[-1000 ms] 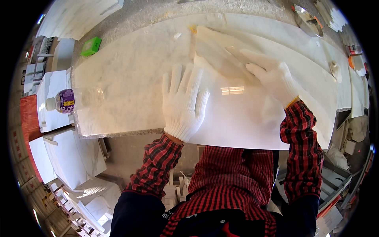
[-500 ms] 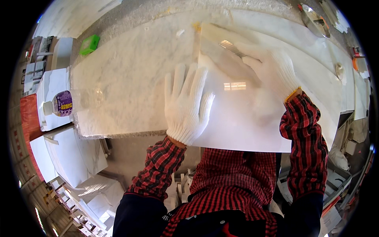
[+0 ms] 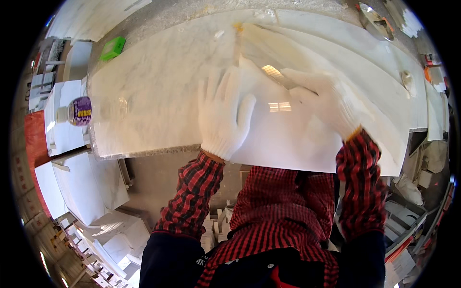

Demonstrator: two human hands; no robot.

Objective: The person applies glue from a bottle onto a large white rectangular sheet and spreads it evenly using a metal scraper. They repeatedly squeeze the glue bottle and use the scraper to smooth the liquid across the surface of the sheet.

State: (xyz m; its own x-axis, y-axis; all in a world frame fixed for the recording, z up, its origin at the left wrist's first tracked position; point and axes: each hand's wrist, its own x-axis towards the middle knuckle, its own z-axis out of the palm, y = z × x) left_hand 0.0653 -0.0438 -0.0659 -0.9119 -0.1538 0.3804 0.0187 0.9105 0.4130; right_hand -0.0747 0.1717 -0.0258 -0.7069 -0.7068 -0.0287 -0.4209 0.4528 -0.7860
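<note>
My left hand [image 3: 224, 113], in a white knit glove, lies flat with its fingers outstretched over the left edge of a glossy white stone sheet [image 3: 288, 149]. Around a flat scraper with a shiny metal blade [image 3: 272, 72] the gloved fingers of my right hand [image 3: 326, 102] are closed. Its blade points up and left, low over the sheet; whether it touches the surface I cannot tell. Most of the scraper's handle is hidden in the glove. Under the left part is a greyish marble slab [image 3: 144, 101].
A plastic bottle with a purple label [image 3: 82, 111] lies at the slab's left edge. Beyond the slab sit a green box [image 3: 112, 48] at far left and a metal bowl [image 3: 375, 21] at far right. White stone blocks [image 3: 91, 187] stand lower left.
My right hand and the scraper have shifted left and toward me across the sheet. The left hand stays flat on the stone. The whole view has shifted slightly.
</note>
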